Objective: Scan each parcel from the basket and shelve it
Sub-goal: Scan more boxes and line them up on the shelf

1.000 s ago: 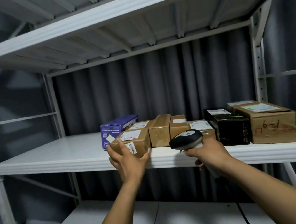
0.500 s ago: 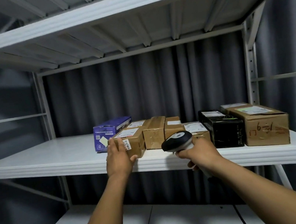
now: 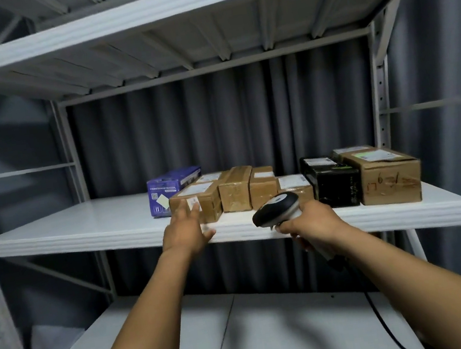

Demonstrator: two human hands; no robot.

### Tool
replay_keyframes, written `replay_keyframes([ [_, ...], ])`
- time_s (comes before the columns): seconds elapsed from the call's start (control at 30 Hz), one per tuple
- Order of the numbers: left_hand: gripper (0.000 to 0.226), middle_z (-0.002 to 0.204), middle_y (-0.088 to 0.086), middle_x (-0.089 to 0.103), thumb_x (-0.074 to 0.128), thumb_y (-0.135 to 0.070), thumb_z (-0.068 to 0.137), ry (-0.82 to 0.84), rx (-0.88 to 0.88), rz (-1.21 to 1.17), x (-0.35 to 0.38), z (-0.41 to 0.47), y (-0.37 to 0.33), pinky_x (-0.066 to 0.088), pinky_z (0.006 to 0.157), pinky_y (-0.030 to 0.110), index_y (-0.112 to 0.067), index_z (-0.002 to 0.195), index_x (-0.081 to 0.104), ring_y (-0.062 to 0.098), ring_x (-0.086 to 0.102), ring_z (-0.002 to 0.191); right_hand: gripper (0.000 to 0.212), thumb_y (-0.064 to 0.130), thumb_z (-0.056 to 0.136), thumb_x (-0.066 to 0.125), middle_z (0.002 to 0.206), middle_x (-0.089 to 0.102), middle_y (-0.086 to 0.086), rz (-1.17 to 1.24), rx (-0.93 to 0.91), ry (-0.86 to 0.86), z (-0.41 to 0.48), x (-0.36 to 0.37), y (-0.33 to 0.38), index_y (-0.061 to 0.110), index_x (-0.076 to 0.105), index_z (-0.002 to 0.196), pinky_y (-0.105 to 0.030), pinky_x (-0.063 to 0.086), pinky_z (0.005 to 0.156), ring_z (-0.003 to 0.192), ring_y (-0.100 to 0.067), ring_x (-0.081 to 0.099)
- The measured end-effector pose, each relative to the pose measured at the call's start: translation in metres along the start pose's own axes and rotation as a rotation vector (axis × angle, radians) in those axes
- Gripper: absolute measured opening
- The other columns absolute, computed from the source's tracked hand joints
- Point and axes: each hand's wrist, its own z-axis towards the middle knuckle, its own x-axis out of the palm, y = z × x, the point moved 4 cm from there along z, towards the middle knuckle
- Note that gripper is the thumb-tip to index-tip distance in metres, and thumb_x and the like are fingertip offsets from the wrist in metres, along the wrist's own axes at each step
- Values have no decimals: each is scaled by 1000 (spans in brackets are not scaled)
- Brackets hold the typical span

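A row of parcels stands on the white middle shelf (image 3: 80,228). The leftmost brown parcel (image 3: 203,198) carries a small barcode sticker on its front face. My left hand (image 3: 187,231) is just in front of that parcel with fingers spread and straight, a fingertip near the sticker, holding nothing. My right hand (image 3: 309,223) grips the handle of a black and white barcode scanner (image 3: 277,207), whose head points left in front of the shelf edge. The basket is out of sight.
Behind the brown parcel lies a purple box (image 3: 171,188). To the right stand two more brown cartons (image 3: 235,187), a black box (image 3: 331,181) and a large brown carton (image 3: 386,175). The scanner cable (image 3: 380,319) hangs over the lower shelf (image 3: 278,332). Uprights frame both sides.
My left hand has let go of the leftmost brown parcel and drawn back slightly, fingers spreading. The view has pulled back from the shelf. The scanner hand stays in place.
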Motion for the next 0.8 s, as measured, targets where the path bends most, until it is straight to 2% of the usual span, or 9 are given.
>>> replay_keyframes([
  [0.07, 78, 162, 8, 7, 61, -46, 89, 44, 20, -45, 0, -22, -12, 33, 113, 42, -21, 153, 23, 31, 23, 144, 16, 19, 76, 77, 60, 61, -6, -48, 12, 8, -17, -6, -8, 14, 63, 70, -28, 48, 48, 49, -22, 56],
  [0.17, 73, 161, 10, 10, 59, -48, 90, 104, 70, -26, 10, -64, -31, 32, 113, 45, -23, 151, 27, 34, 25, 142, 19, 22, 75, 77, 66, 66, -11, -72, 57, 48, -49, -12, -25, 5, 71, 81, -32, 50, 52, 53, -24, 59],
  [0.23, 71, 160, 11, 10, 57, -50, 92, 180, 89, -2, 24, -96, -42, 31, 114, 45, -21, 151, 29, 34, 25, 143, 21, 19, 76, 76, 62, 64, -10, -63, 90, 74, -71, -12, -40, 1, 71, 85, -30, 48, 49, 49, -22, 56],
  [0.3, 71, 161, 11, 10, 56, -50, 92, 235, 94, -4, 41, -127, -50, 30, 114, 44, -21, 151, 30, 33, 25, 143, 19, 19, 75, 77, 60, 64, -7, -108, 110, 100, -93, -11, -53, 2, 71, 83, -29, 49, 49, 47, -19, 56],
  [0.4, 69, 161, 10, 11, 56, -50, 92, 338, 100, -39, 73, -173, -58, 28, 115, 41, -21, 150, 32, 31, 23, 144, 17, 18, 77, 74, 70, 68, -11, -120, 163, 136, -128, -8, -77, 3, 71, 85, -27, 49, 50, 49, -19, 58],
  [0.5, 66, 159, 10, 17, 56, -49, 92, 428, 116, -39, 105, -213, -59, 29, 114, 40, -21, 148, 35, 30, 26, 143, 13, 17, 79, 73, 69, 64, -7, -112, 209, 152, -157, -1, -103, 5, 69, 85, -25, 47, 47, 49, -18, 58],
  [0.6, 65, 158, 8, 22, 58, -47, 92, 525, 111, -29, 141, -244, -53, 30, 114, 37, -23, 148, 35, 28, 26, 143, 19, 18, 78, 75, 67, 65, -6, -119, 270, 157, -178, 7, -134, 4, 69, 89, -23, 46, 44, 47, -17, 58],
  [0.73, 63, 154, 8, 30, 61, -43, 90, 647, 101, -4, 185, -273, -42, 34, 110, 36, -23, 145, 40, 29, 34, 138, 17, 20, 78, 75, 61, 62, -1, -176, 334, 163, -194, 15, -171, 11, 69, 90, -19, 42, 41, 41, -14, 56],
  [0.8, 64, 147, 9, 40, 64, -44, 85, 727, 89, -17, 217, -277, -35, 38, 107, 36, -23, 142, 44, 30, 41, 132, 17, 23, 78, 76, 62, 63, -2, -234, 380, 179, -189, 25, -194, 12, 68, 87, -20, 42, 45, 47, -14, 60],
])
